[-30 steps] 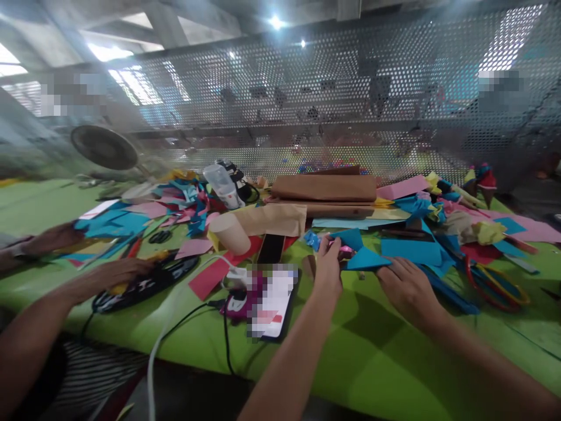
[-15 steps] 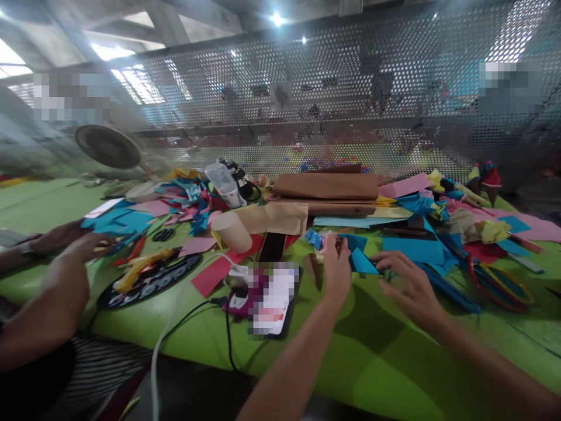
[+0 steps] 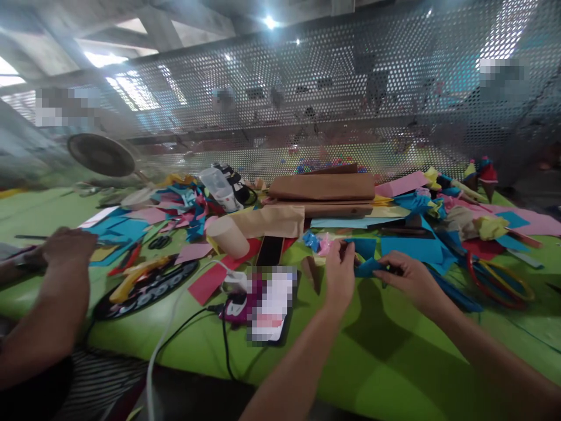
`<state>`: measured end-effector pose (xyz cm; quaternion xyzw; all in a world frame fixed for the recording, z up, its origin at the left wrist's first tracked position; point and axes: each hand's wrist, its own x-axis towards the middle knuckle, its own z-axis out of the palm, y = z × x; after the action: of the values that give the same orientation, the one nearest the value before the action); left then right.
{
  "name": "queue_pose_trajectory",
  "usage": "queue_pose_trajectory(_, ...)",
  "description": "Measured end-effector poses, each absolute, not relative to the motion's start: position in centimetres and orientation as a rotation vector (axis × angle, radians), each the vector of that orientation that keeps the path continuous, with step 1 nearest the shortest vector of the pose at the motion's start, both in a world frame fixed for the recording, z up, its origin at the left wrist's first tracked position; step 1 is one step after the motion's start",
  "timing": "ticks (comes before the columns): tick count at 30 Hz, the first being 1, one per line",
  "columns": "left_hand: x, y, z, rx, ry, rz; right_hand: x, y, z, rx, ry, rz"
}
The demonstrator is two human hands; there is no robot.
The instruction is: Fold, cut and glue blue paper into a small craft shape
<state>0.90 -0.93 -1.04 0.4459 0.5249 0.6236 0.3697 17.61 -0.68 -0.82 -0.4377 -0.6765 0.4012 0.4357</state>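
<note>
Between my two hands is a small piece of blue paper (image 3: pixel 367 268), held just above the green table (image 3: pixel 333 356). My left hand (image 3: pixel 340 272) pinches its left side, with the fingertips partly hidden behind the hand. At the right edge of the paper, my right hand (image 3: pixel 405 273) has its thumb and fingers closed on it. Left of my left hand lie a small brown paper cone (image 3: pixel 311 273) and crumpled blue and pink paper (image 3: pixel 323 243). A flat blue sheet (image 3: pixel 409 250) lies behind my right hand.
A phone (image 3: pixel 272 304) and a purple power strip (image 3: pixel 243 304) with cables lie left of my forearm. Scissors (image 3: pixel 499 283) are at the right. A yellow glue gun (image 3: pixel 135 275) rests on a black tray. At far left, another person's hands (image 3: pixel 70 251) work over blue paper.
My right hand has closed its fingers on the blue paper, whose free corner is now bent inward. The other person's hands have shifted. The whole view has tilted slightly.
</note>
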Motion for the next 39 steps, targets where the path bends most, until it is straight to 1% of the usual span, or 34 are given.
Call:
queue_pose_trajectory(2, 0.8, -0.6, -1.2, 1.029, 1.272, 1.593, 18.1, -0.2, -0.8, -1.095, -1.569, 0.986)
queue_pose_trajectory(7, 1.4, -0.8, -0.9, 0.839, 1.063, 1.532, 18.1, 0.0, -0.6, -1.023, -1.246, 1.188)
queue_pose_trajectory(14, 2.3, -1.7, -0.3, 0.821, 1.009, 1.501, 17.1, -0.6, -0.6, -0.961, -1.144, 1.382)
queue_pose_trajectory(39, 2.7, -2.3, -0.2, 0.893, 0.99, 1.455, 17.1, -0.6, -0.7, -1.014, -1.064, 1.3)
